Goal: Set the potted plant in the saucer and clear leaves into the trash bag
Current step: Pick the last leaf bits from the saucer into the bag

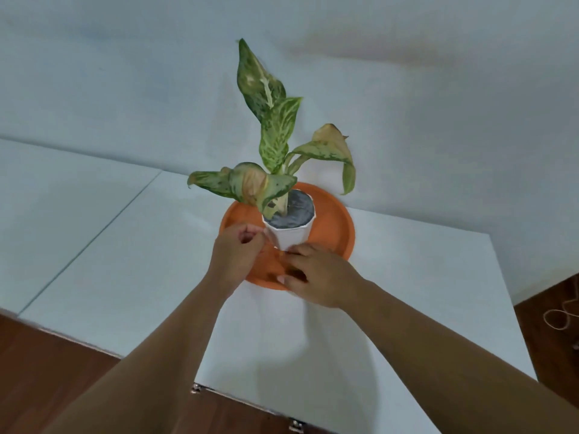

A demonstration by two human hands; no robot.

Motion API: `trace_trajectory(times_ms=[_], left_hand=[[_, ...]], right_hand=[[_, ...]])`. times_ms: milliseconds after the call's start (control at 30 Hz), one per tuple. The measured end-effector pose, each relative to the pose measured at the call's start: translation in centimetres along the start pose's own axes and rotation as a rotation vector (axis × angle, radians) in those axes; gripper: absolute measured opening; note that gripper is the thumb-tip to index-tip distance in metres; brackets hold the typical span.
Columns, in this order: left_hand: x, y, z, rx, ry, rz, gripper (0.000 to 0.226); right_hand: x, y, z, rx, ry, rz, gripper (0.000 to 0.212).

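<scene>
Head view looks down on a white table (360, 324) set against a pale wall (438, 104), with dark wood floor (40, 364) showing at the lower left and far right. On the table sits an orange saucer (332, 227), round and shallow, and inside it stands the potted plant (277, 142) in a small white faceted pot (289, 236), upright, toward the saucer's near-left part rather than dead centre. The plant's speckled green leaves rise above the pot; two lower leaves droop and are browned at their tips, one hanging left over the saucer's rim, one to the right. Both bare arms reach in from the bottom of the frame and meet at the pot's base. The left hand (233, 255) is at the pot's left side, fingers curled in close against the wall of the pot, though whether they actually grip it cannot be told. The right hand (316, 277) lies low over the saucer's near edge, fingertips at the foot of the pot, thumb tucked under; its hold is likewise unclear. A loop of thin cord (560, 317) lies on the floor at the right. No writing or label is legible on the pot or saucer.
</scene>
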State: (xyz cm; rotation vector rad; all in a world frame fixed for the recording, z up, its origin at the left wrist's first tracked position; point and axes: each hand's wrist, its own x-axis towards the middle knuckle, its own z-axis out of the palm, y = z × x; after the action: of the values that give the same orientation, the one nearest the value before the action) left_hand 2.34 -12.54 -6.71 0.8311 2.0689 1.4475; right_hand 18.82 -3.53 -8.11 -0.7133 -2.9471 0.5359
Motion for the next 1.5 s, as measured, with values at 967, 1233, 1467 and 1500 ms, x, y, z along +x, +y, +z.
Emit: trace_trajectory(times_ms=[967,1233,1467,1500], left_hand=[[-0.1,-0.3,4.1,0.664,-0.467,0.309,0.039],[-0.6,0.2,5.0,0.648,-0.383,0.263,0.008],[-0.7,0.3,4.8,0.684,-0.326,0.221,0.009],[-0.8,0.5,4.7,0.698,-0.324,0.211,0.010]], right_hand=[[2.2,1.8,-4.2,0.237,-0.219,0.275,0.023],[2.3,1.8,-4.3,0.243,-0.229,0.290,0.018],[2.1,2.4,-4.1,0.305,-0.170,0.247,0.018],[2.1,2.5,-4.1,0.312,-0.166,0.239,0.019]])
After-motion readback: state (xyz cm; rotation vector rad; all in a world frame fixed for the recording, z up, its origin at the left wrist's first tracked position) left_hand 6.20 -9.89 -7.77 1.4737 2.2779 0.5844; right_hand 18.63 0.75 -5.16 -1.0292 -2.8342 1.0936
